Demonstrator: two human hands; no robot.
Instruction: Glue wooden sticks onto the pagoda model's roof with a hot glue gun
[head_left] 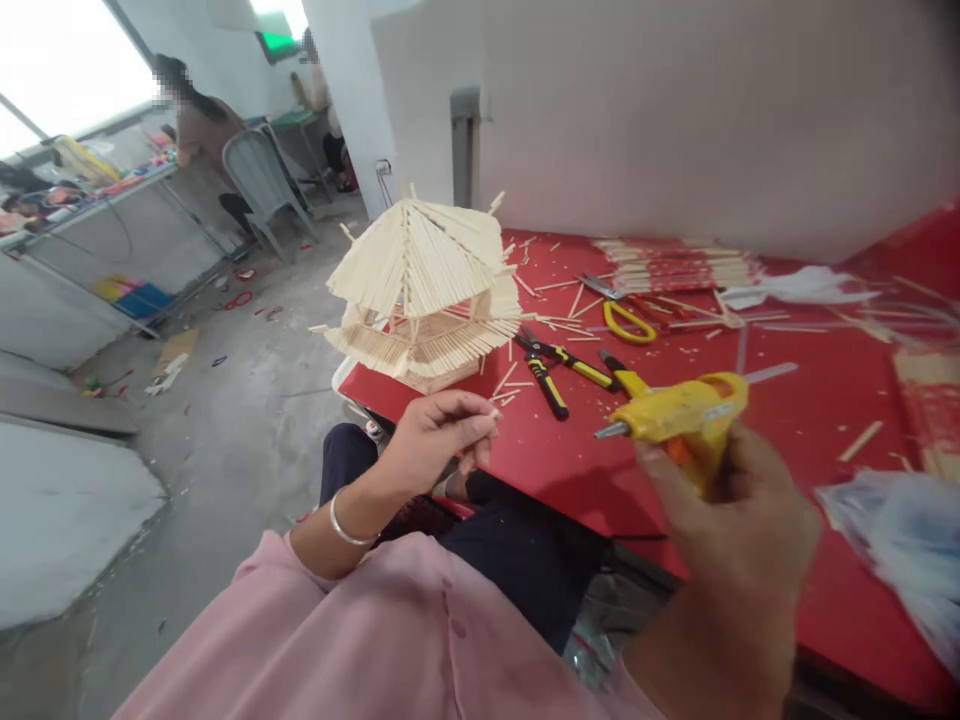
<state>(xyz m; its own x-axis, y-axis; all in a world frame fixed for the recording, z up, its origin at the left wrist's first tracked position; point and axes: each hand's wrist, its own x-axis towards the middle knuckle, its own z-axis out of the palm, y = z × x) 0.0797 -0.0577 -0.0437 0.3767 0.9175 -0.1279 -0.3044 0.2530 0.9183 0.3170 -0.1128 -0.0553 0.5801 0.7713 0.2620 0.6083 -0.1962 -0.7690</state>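
In my right hand (pixel 750 510) is a yellow hot glue gun (pixel 675 408), its metal nozzle pointing left over the red table. My left hand (pixel 454 430) is closed in a pinch at the table's front edge. A tiny pale tip, like a bit of wooden stick (pixel 496 414), shows between thumb and forefinger; the rest is hidden. Just beyond that hand stands a pavilion model (pixel 427 290) built of thin wooden sticks, with two tiers of sloping roof. Its corner sticks jut outward. The nozzle and the left hand are apart.
Pliers (pixel 547 375) with black and yellow handles and yellow-handled scissors (pixel 628 320) lie on the red table (pixel 570 450) among stick scraps. Stick bundles (pixel 679 265) lie at the back, a plastic bag (pixel 900 540) at right. A person (pixel 206 130) sits far left beside a chair (pixel 262 175).
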